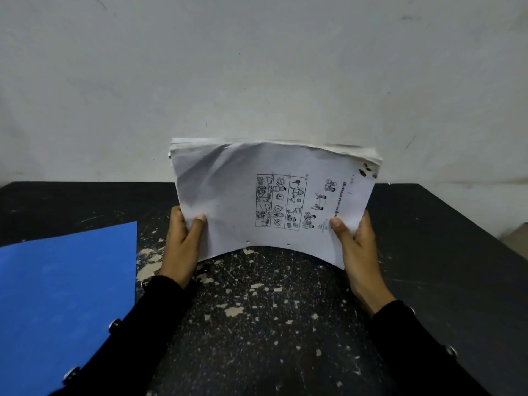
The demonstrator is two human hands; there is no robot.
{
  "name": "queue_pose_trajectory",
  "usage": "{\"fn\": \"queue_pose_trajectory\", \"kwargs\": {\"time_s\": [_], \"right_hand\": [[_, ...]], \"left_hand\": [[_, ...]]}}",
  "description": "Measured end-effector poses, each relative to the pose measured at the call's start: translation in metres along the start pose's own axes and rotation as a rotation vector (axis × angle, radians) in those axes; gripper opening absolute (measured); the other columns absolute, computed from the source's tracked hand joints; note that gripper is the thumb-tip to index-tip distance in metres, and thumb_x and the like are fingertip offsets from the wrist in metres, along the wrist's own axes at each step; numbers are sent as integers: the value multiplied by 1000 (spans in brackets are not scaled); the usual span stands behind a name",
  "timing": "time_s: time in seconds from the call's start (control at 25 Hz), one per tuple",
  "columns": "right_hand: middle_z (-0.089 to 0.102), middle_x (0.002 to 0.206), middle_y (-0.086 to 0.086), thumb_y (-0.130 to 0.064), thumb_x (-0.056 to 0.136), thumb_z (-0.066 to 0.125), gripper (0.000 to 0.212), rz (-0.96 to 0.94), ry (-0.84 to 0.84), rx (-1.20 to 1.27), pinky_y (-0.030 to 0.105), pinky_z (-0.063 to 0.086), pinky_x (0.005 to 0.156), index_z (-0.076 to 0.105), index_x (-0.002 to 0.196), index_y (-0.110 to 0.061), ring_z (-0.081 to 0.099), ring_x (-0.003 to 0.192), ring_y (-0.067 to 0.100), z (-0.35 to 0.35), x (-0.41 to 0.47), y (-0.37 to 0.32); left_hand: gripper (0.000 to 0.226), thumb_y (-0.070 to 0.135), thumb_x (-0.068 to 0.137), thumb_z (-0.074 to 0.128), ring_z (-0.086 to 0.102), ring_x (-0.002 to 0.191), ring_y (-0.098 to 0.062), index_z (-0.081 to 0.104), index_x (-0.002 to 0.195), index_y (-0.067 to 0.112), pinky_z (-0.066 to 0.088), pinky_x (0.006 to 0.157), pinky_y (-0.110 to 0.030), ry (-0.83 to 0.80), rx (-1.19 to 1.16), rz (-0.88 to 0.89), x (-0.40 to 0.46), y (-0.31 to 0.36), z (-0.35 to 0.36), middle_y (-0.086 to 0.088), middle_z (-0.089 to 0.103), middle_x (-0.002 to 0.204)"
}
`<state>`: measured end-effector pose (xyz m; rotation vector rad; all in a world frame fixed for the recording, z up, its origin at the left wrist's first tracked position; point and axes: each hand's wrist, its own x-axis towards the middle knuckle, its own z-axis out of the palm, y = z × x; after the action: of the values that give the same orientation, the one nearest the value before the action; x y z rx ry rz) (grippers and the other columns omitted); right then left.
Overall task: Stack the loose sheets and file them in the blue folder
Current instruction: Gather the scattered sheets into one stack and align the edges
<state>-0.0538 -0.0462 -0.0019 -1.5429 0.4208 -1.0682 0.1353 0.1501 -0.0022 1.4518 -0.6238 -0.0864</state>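
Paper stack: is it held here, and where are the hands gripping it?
Yes. The paper stack is held upright off the table, left hand at its lower left edge, right hand at its lower right edge.

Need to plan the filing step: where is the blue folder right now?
In the head view the blue folder lies flat on the black table at the lower left, beside the left hand, which with the right hand holds the paper stack.
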Motion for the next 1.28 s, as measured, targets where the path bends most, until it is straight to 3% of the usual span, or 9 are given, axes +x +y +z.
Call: {"fn": "queue_pose_trajectory", "kwargs": {"time_s": [0.28, 0.48, 0.64, 0.8, 0.88, 0.96, 1.04, 1.16, 1.28], "right_hand": [[63, 125, -10, -23, 93, 57, 40, 49, -18, -46, 43, 50, 99, 45, 129, -37, 61, 113, 9, -4, -3, 9], [63, 127, -5, -23, 94, 58, 45, 77, -25, -37, 44, 50, 99, 43, 136, -27, 61, 115, 13, -5, 1, 11], [64, 127, -3, -16, 94, 58, 43, 108, -31, 33, 40, 53, 92, 46, 135, -21, 63, 115, 17, -8, 4, 12], [65, 126, 4, -14, 89, 63, 37, 270, -67, 138, 38, 55, 89, 52, 123, -22, 66, 109, 19, -7, 7, 1], [51, 142, 5, -26, 85, 66, 57, 254, -6, 52, 42, 49, 98, 40, 135, -24, 57, 121, 20, -10, 13, -11], [26, 157, -1, -44, 80, 68, 85, 95, 62, -209, 41, 34, 108, 19, 149, -33, 33, 139, 18, -15, 26, -35], [14, 161, -9, -54, 76, 68, 95, -90, 24, -410, 36, 25, 108, 12, 151, -37, 20, 143, 11, -17, 41, -66], [27, 157, -10, -58, 68, 71, 100, -147, -221, -468, 33, 30, 107, 18, 150, -37, 31, 138, 7, -5, 62, -101], [60, 129, -2, -51, 69, 75, 70, -68, -393, -382, 37, 55, 90, 46, 129, -31, 63, 110, 18, 5, 68, -107]], "left_hand": [[18, 18, 97, 47, 58, 89, -1, 43, 115, 20, 49, 69, -16, 11, -46, -55, 1, -5, 0, 11, 56, 104], [20, 16, 98, 46, 60, 80, 14, 45, 116, 24, 49, 65, -6, -24, -22, -23, 2, -5, 0, 17, 58, 103], [12, 17, 97, 48, 62, 85, -7, 50, 102, 28, 51, 68, -20, -88, 53, 33, 9, 13, -9, 7, 62, 97], [15, 21, 94, 55, 50, 71, -22, 46, 91, 9, 41, 65, -36, -235, 273, 190, 40, 65, -32, -16, 54, 80], [28, 35, 88, 55, 44, 66, -21, 43, 86, 10, 36, 62, -35, -300, 458, 310, 57, 100, -38, -15, 49, 74], [27, 41, 83, 50, 40, 61, -18, 42, 79, 16, 32, 58, -33, -354, 644, 383, 69, 133, -38, -7, 47, 69], [23, 40, 80, 49, 38, 59, -13, 39, 74, 20, 31, 57, -29, -410, 770, 439, 79, 160, -34, 0, 43, 65], [26, 40, 77, 48, 40, 61, -9, 41, 79, 15, 33, 59, -24, -488, 887, 496, 90, 188, -22, 4, 43, 66], [26, 40, 75, 49, 40, 60, -8, 39, 74, 16, 32, 57, -23, -563, 930, 525, 95, 208, -10, 3, 43, 66]]}}
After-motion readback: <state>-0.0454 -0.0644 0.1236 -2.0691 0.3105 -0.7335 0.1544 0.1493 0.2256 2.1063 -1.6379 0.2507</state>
